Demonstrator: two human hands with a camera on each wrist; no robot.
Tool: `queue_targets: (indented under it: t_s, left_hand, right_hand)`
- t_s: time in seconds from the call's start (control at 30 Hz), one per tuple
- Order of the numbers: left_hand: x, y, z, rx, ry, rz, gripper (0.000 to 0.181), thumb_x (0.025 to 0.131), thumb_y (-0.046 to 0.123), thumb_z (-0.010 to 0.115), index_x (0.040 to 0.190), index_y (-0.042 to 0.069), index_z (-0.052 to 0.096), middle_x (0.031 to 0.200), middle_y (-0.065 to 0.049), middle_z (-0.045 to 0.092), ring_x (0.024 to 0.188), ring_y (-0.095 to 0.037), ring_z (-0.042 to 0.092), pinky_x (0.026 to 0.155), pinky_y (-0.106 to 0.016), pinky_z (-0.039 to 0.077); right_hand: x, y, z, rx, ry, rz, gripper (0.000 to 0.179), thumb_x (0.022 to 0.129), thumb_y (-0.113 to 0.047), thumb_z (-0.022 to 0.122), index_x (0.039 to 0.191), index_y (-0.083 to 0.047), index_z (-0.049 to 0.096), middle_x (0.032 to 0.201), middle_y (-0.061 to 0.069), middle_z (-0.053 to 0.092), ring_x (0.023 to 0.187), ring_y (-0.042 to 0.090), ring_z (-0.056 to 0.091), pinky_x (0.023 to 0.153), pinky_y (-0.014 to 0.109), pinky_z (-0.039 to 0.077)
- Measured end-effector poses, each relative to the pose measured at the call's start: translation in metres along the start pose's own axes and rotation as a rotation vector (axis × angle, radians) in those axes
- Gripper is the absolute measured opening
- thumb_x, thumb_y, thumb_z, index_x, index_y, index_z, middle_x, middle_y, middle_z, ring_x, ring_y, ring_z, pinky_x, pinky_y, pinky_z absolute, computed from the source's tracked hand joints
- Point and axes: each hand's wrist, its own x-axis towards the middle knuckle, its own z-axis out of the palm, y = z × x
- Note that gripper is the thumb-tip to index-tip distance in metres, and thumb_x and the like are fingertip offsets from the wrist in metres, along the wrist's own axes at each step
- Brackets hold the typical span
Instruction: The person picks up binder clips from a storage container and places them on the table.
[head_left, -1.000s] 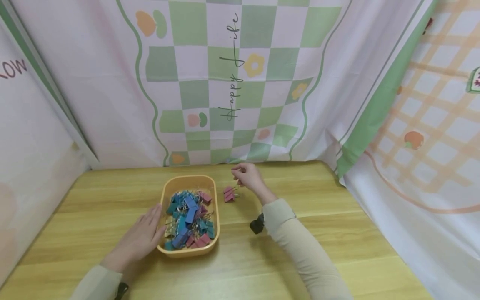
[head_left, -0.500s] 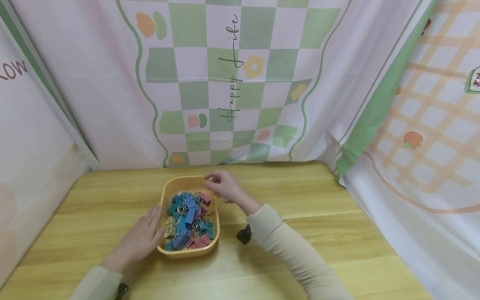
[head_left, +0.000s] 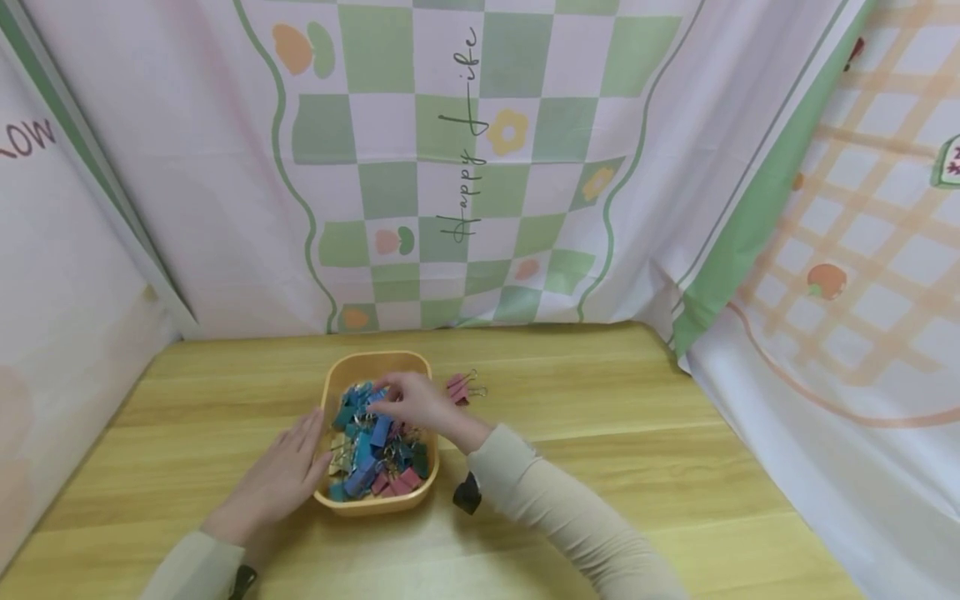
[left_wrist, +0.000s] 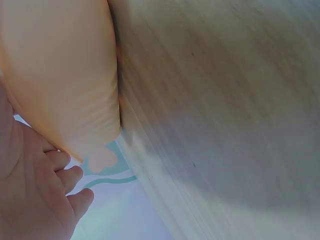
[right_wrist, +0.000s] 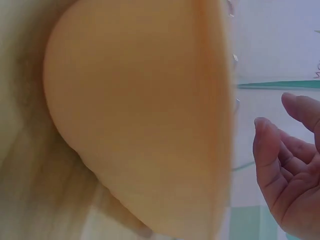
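A yellow-orange plastic tray (head_left: pixel 360 367) holds a heap of binder clips (head_left: pixel 381 431) in blue, teal, pink and pale yellow. Over the heap hovers my right hand (head_left: pixel 416 404), its thumb and forefinger at the blue clips near the back. The right wrist view shows this hand (right_wrist: pixel 295 175) beyond the tray wall (right_wrist: pixel 135 120), thumb and fingertip apart with nothing between them. My left hand (head_left: pixel 273 479) rests its extended fingers along the tray's left side; in the left wrist view, its fingers (left_wrist: pixel 69 177) lie by the rim. One pink binder clip (head_left: pixel 457 388) lies right of the tray.
Everything stands on a wood-grain table (head_left: pixel 600 467). A checked curtain (head_left: pixel 465 183) closes off the back edge, with more printed cloth (head_left: pixel 840 250) at the right and a white panel (head_left: pixel 75 275) at the left. Both wrists carry dark devices.
My right hand has moved left from above the pink clip, across the tray's rim and down over the heap. That clip stays on the table. The left hand and the tray have not moved.
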Motion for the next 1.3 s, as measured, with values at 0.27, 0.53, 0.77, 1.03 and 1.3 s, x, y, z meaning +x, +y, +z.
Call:
queue_targets:
  t_s: [0.27,0.53,0.77,1.03,1.3]
  left_hand:
    - [0.0,0.0,0.001,0.001,0.002,0.004,0.061,0.1,0.03,0.035,0.142,-0.01,0.017,0.147,-0.025,0.017,0.133,-0.041,0.017,0.106,-0.053,0.017]
    - [0.0,0.001,0.0,-0.002,-0.005,-0.002,0.061,0.1,0.03,0.035,0.142,-0.01,0.017,0.147,-0.026,0.018,0.133,-0.041,0.017,0.106,-0.053,0.017]
    - [0.0,0.002,0.0,-0.002,0.002,0.003,0.06,0.1,0.029,0.037,0.141,-0.01,0.018,0.146,-0.026,0.018,0.133,-0.041,0.018,0.106,-0.053,0.018]
    - [-0.001,0.002,0.0,-0.005,0.002,-0.002,0.06,0.1,0.029,0.037,0.141,-0.011,0.019,0.146,-0.026,0.018,0.132,-0.041,0.018,0.106,-0.053,0.018]
    - [-0.001,0.001,0.001,-0.012,0.008,0.004,0.06,0.099,0.027,0.038,0.14,-0.012,0.018,0.146,-0.027,0.017,0.132,-0.042,0.018,0.106,-0.054,0.017]
  right_hand:
    - [0.003,0.003,0.013,-0.018,-0.019,0.019,0.033,0.084,-0.023,0.069,0.109,-0.002,0.065,0.074,-0.002,0.062,0.05,0.013,0.057,0.043,0.021,0.048]
    - [0.006,0.004,0.022,-0.101,-0.058,-0.013,0.025,0.085,-0.024,0.068,0.101,-0.005,0.069,0.072,-0.005,0.062,0.048,0.005,0.056,0.048,0.016,0.047]
    - [0.004,0.002,0.025,-0.074,-0.051,0.016,0.013,0.085,-0.022,0.067,0.083,-0.009,0.066,0.062,-0.005,0.06,0.048,0.01,0.057,0.045,0.018,0.046]
    - [0.001,0.004,0.024,-0.043,-0.047,0.027,0.018,0.085,-0.022,0.068,0.072,-0.011,0.062,0.058,-0.006,0.057,0.048,0.009,0.055,0.042,0.02,0.046]
    - [-0.004,0.0,0.018,0.105,-0.067,0.084,0.01,0.085,-0.004,0.063,0.075,-0.006,0.062,0.061,0.001,0.058,0.048,0.013,0.056,0.047,0.028,0.053]
